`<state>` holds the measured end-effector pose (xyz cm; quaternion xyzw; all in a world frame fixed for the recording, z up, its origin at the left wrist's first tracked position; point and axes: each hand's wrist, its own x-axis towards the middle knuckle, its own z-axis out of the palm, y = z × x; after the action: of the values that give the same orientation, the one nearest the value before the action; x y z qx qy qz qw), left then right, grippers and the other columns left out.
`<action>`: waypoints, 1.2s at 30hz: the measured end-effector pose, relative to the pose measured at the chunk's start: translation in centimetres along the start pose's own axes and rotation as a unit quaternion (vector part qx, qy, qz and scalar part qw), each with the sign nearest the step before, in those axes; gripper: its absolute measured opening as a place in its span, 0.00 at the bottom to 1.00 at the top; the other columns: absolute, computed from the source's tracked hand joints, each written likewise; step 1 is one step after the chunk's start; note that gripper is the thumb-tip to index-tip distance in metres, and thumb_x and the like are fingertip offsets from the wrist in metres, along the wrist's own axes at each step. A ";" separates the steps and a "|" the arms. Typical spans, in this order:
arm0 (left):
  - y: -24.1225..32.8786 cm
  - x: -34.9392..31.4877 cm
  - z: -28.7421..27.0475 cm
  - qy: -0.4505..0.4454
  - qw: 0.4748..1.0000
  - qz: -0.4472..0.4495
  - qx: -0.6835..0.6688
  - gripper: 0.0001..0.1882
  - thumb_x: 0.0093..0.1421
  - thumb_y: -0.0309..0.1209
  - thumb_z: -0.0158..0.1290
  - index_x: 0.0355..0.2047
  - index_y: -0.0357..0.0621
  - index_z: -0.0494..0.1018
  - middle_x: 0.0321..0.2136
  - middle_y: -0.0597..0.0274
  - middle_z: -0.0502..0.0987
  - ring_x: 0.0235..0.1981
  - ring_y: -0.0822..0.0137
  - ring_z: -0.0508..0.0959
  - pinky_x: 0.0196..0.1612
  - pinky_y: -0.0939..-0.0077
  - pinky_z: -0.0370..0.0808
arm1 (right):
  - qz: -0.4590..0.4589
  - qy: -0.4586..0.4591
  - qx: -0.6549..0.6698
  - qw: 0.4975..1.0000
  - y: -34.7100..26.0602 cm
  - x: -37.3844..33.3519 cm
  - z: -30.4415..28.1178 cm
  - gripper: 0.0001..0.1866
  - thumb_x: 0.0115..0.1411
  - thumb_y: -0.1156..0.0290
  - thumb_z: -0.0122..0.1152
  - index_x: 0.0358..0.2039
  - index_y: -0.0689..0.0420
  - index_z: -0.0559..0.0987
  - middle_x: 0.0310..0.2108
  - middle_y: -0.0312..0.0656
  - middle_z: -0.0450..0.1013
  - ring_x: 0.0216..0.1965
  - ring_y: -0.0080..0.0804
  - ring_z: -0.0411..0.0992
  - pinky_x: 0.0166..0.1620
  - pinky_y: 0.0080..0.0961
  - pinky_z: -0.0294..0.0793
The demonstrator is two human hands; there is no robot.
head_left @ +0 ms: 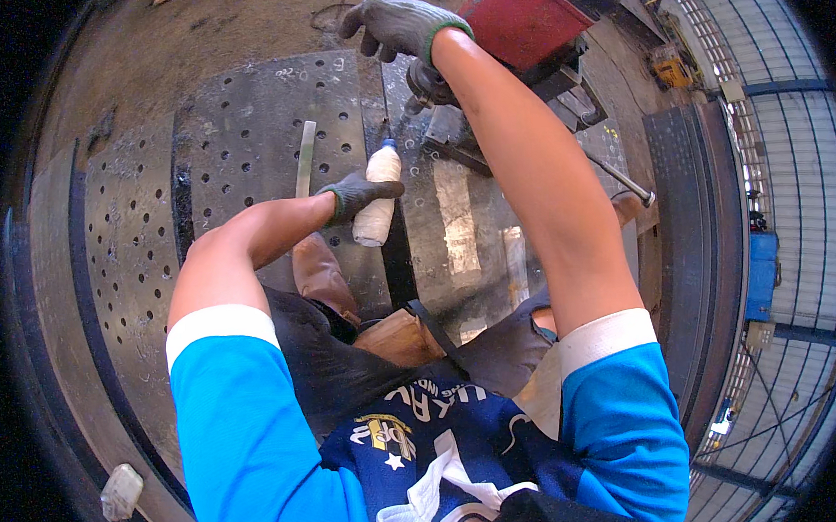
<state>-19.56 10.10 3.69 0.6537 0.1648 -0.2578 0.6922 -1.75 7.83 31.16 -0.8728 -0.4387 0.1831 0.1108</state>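
Note:
My left hand [349, 195], in a dark grey work glove, is closed around a whitish wrapped bottle [374, 223] with a blue cap, tilted over the steel plates. The thumb lies across the bottle's middle. Farther forward, my right hand [399, 27], in a grey glove with a green cuff, is raised with bent fingers apart and nothing visible in them. It is beside a red machine [525, 23]. Below my right wrist, a dark round machine part [428, 81] is partly covered by the forearm. A flat metal strip [306, 159] lies left of the bottle.
Drilled steel plates [247, 110] spread in front and to the left. A metal rod [622, 177] sticks out beyond my right forearm. Stacked steel beams [703, 251] and a blue box [762, 277] are at the right. A small pale block [122, 492] lies at lower left.

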 end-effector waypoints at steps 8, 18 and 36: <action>0.7 -1.0 -0.4 0.019 0.998 -0.010 0.056 0.33 0.51 0.51 0.70 0.46 0.37 0.78 0.38 0.52 0.83 0.35 0.59 0.84 0.41 0.63 0.82 | -0.025 0.002 -0.020 0.999 1.2 1.1 0.9 0.26 0.55 0.70 0.63 0.56 0.44 0.81 0.42 0.46 0.83 0.36 0.42 0.82 0.40 0.42 0.80; 2.0 -2.6 -0.1 -0.014 0.999 -0.042 -0.027 0.29 0.53 0.46 0.71 0.48 0.41 0.77 0.38 0.54 0.83 0.34 0.59 0.85 0.41 0.61 0.82 | -0.044 -0.010 -0.055 0.997 1.6 2.1 1.5 0.23 0.61 0.62 0.58 0.57 0.45 0.80 0.48 0.46 0.82 0.44 0.46 0.81 0.46 0.43 0.79; 0.1 -0.8 0.2 -0.016 0.991 0.087 -0.105 0.37 0.59 0.36 0.68 0.65 0.42 0.65 0.54 0.55 0.76 0.51 0.60 0.79 0.52 0.61 0.78 | 0.070 0.089 0.052 0.992 0.0 2.2 2.7 0.28 0.68 0.50 0.42 0.57 0.52 0.81 0.60 0.50 0.74 0.61 0.52 0.72 0.64 0.45 0.68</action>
<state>-20.15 10.03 4.28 0.5849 0.1227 -0.1881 0.7794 -1.70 9.72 28.21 -0.9071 -0.3553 0.1341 0.1815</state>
